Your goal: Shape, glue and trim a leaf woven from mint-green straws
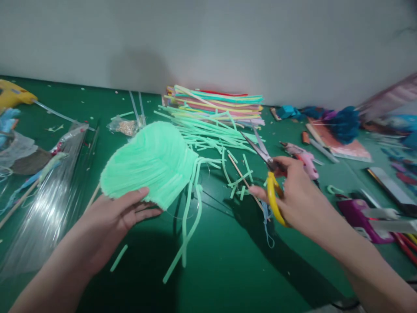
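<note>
My left hand (pixel 114 217) grips the lower edge of a mint green fuzzy piece (pixel 150 163) shaped like a fan, made of pipe cleaners side by side. Several loose green ends (pixel 189 217) hang from its right side. My right hand (pixel 293 195) is closed on yellow-handled scissors (pixel 269 174), held above the green table (pixel 228 269) with the blades apart and pointing up and left. A thin wooden stick (pixel 243 178) lies just under the scissors.
Cut green pipe cleaner pieces (pixel 215 134) litter the middle. A stack of coloured pipe cleaners (pixel 218 104) lies by the wall. A pink glue gun (pixel 302 158) and craft clutter sit right; clear plastic wrap (pixel 48 195) and a yellow glue gun (pixel 13 93) sit left.
</note>
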A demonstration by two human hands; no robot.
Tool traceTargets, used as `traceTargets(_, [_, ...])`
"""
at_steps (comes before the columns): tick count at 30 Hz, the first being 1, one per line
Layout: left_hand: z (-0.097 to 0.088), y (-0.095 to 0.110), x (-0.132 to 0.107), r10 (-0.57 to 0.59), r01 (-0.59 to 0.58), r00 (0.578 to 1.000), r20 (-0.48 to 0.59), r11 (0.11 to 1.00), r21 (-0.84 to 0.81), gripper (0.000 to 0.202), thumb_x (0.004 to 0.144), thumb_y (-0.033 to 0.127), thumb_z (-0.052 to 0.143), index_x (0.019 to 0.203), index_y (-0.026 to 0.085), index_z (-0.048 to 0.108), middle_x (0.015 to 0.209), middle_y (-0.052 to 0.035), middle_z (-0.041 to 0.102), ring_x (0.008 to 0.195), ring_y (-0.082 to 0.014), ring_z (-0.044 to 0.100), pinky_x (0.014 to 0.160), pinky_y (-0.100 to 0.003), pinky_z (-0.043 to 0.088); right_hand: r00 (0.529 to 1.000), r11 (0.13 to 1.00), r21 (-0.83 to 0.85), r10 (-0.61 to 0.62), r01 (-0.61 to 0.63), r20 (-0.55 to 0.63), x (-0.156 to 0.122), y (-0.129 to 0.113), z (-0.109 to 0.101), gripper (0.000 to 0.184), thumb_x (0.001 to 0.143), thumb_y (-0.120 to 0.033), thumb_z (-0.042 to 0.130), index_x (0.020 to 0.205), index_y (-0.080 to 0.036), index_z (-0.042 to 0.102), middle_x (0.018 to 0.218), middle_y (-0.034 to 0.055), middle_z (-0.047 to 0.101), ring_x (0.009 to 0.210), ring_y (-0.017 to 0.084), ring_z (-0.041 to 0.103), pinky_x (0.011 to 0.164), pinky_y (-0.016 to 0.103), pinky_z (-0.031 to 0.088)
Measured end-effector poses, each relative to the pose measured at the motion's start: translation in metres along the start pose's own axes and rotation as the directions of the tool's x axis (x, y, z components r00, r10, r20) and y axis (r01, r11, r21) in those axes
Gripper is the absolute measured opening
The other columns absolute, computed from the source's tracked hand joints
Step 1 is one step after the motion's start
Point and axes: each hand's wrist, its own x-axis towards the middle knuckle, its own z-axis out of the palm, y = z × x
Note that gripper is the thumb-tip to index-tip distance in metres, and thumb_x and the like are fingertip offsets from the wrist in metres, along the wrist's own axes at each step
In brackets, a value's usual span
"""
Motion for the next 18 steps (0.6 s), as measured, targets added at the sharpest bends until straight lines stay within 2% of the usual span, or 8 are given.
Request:
traceTargets(3, [-0.004, 0.001, 0.002, 0.037, -0.038, 0.999, 0.031, 0.998, 0.053, 0.026, 0.053, 0.03, 0.092, 0.058, 0.017, 0.069, 0.059, 0.0019, 0.067, 0.064, -0.0136, 0.067, 0.062, -0.021, 0.062, 0.979, 0.972, -0.136, 0.201, -0.194, 0.045, 0.017, 0.019, 0.008, 0.064, 0.087, -0.065, 0.049, 0.12, -0.011, 0.053, 0.097, 0.0189, 0.064, 0.08, 0.033, 0.064, 0.066, 0.044, 0.05])
traceTargets(5, [-0.006, 0.001, 0.002, 0.043, -0.045, 0.999, 0.03, 0.997, 0.063, 0.027, 0.051, 0.03, 0.092, 0.058, 0.019, 0.069, 0.055, 0.0053, 0.061, 0.061, -0.0116, 0.065, 0.057, -0.017, 0.058, 0.964, 0.953, -0.191, 0.254, -0.235, 0.08, 0.022, 0.028, 0.018, 0.063, 0.084, -0.06, 0.054, 0.121, -0.008, 0.054, 0.095, 0.0177, 0.066, 0.08, 0.033, 0.065, 0.066, 0.043, 0.05])
traceTargets(8, [-0.004, -0.002, 0.002, 0.006, -0.013, 0.998, 0.06, 0.994, 0.106, 0.024, 0.055, 0.026, 0.09, 0.069, 0.02, 0.071, 0.046, 0.0089, 0.051, 0.049, -0.0097, 0.056, 0.056, -0.021, 0.056, 0.977, 0.962, -0.24, 0.167, -0.132, 0.134, 0.022, 0.034, 0.029, 0.057, 0.084, -0.054, 0.056, 0.119, -0.01, 0.057, 0.091, 0.0159, 0.069, 0.081, 0.033, 0.066, 0.066, 0.041, 0.05])
traceTargets(12, [0.001, -0.007, 0.002, -0.011, -0.024, 0.984, 0.178, 0.981, 0.195, 0.024, 0.06, 0.031, 0.088, 0.066, 0.019, 0.067, 0.049, 0.007, 0.055, 0.044, -0.0102, 0.05, 0.06, -0.028, 0.056, 0.992, 0.957, -0.289, 0.052, -0.016, 0.116, 0.017, 0.019, 0.021, 0.047, 0.088, -0.055, 0.055, 0.108, -0.014, 0.066, 0.093, 0.0178, 0.07, 0.094, 0.039, 0.064, 0.081, 0.053, 0.049])
traceTargets(14, [0.003, -0.01, 0.002, 0.011, -0.067, 0.974, 0.226, 0.967, 0.245, 0.026, 0.067, 0.038, 0.084, 0.064, 0.02, 0.064, 0.049, 0.006, 0.056, 0.046, -0.0112, 0.052, 0.062, -0.029, 0.055, 0.994, 0.997, -0.022, 0.07, -0.069, 0.083, 0.015, 0.002, 0.015, 0.049, 0.09, -0.058, 0.052, 0.11, -0.015, 0.066, 0.104, 0.017, 0.07, 0.101, 0.037, 0.064, 0.089, 0.053, 0.048])
traceTargets(15, [0.002, -0.011, 0.002, 0.018, -0.087, 0.968, 0.25, 0.96, 0.266, 0.027, 0.071, 0.04, 0.081, 0.065, 0.02, 0.065, 0.05, 0.0054, 0.058, 0.047, -0.0117, 0.053, 0.064, -0.029, 0.055, 0.986, 0.973, 0.2, 0.092, -0.119, 0.14, 0.014, -0.008, 0.014, 0.05, 0.091, -0.06, 0.051, 0.113, -0.018, 0.065, 0.105, 0.0143, 0.07, 0.1, 0.032, 0.066, 0.089, 0.05, 0.05])
traceTargets(16, [0.002, -0.013, 0.003, 0.021, -0.099, 0.963, 0.268, 0.955, 0.28, 0.027, 0.073, 0.043, 0.08, 0.069, 0.02, 0.066, 0.054, 0.0043, 0.062, 0.051, -0.0124, 0.056, 0.065, -0.028, 0.054, 0.968, 0.886, 0.424, 0.09, -0.186, 0.236, 0.012, -0.018, 0.015, 0.052, 0.09, -0.063, 0.052, 0.117, -0.02, 0.063, 0.103, 0.0114, 0.071, 0.094, 0.028, 0.068, 0.085, 0.045, 0.053])
traceTargets(18, [0.0, -0.016, 0.005, 0.031, -0.119, 0.957, 0.287, 0.948, 0.296, 0.029, 0.074, 0.046, 0.079, 0.076, 0.02, 0.068, 0.064, 0.0026, 0.067, 0.058, -0.013, 0.06, 0.065, -0.026, 0.054, 0.901, 0.603, 0.713, 0.024, -0.358, 0.433, 0.005, -0.036, 0.022, 0.055, 0.085, -0.065, 0.06, 0.117, -0.021, 0.061, 0.087, 0.0053, 0.071, 0.076, 0.02, 0.069, 0.071, 0.036, 0.058])
